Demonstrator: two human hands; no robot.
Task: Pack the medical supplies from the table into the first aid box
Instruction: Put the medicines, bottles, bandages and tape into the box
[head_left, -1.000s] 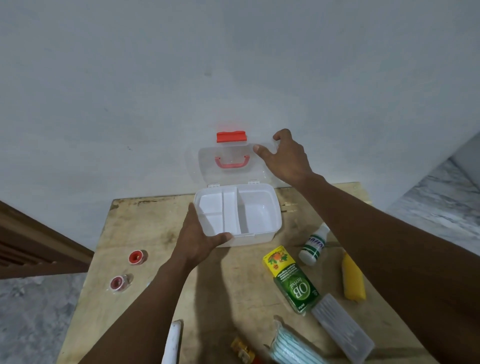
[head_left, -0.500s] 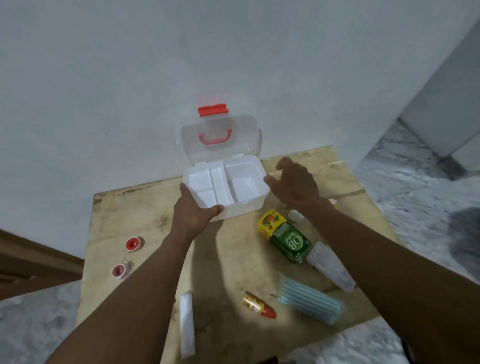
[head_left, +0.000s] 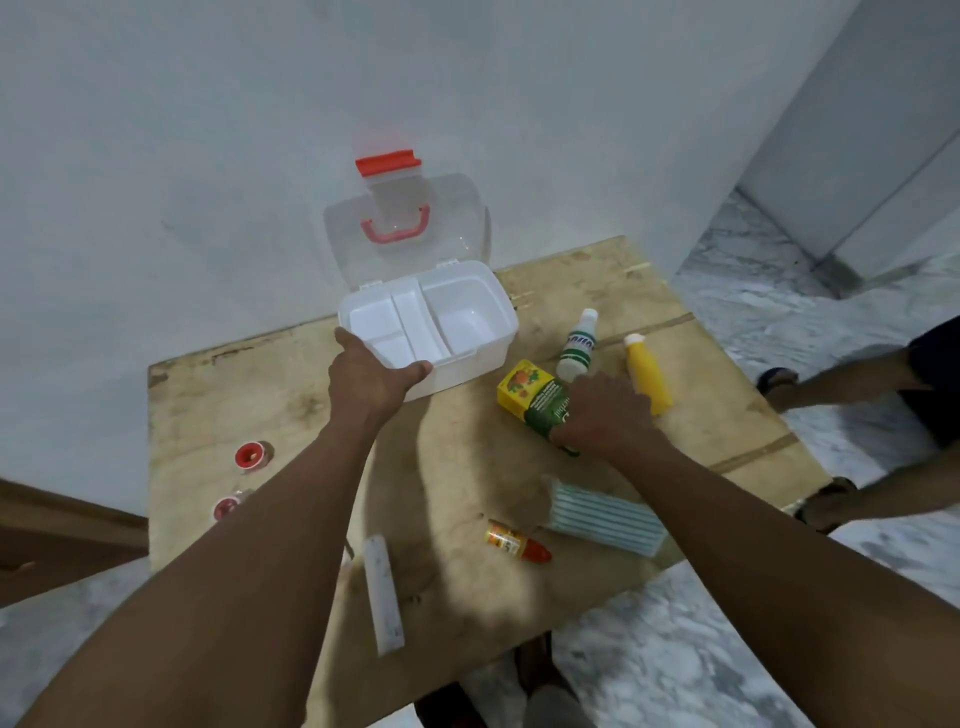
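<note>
The white first aid box (head_left: 496, 338) stands open at the back of the wooden table (head_left: 249, 384), its clear lid (head_left: 447, 228) with red handle leaning on the wall. My left hand (head_left: 369, 379) grips the box's front left corner. My right hand (head_left: 608, 415) is curled over the near end of a green and yellow carton (head_left: 524, 389). Beside it lie a white bottle (head_left: 577, 348) and a yellow bottle (head_left: 647, 374). Nearer me lie a pack of face masks (head_left: 602, 512), a small orange tube (head_left: 514, 540) and a long white packet (head_left: 383, 597).
Two red tape rolls (head_left: 252, 456) (head_left: 226, 508) sit near the table's left edge. Another person's legs and sandalled feet (head_left: 831, 499) are on the marble floor just right of the table. The wall (head_left: 208, 156) stands directly behind the box.
My right hand left the lid, came down past the box's right side and now closes over the carton. My left hand stays on the box. The view has tilted down and right.
</note>
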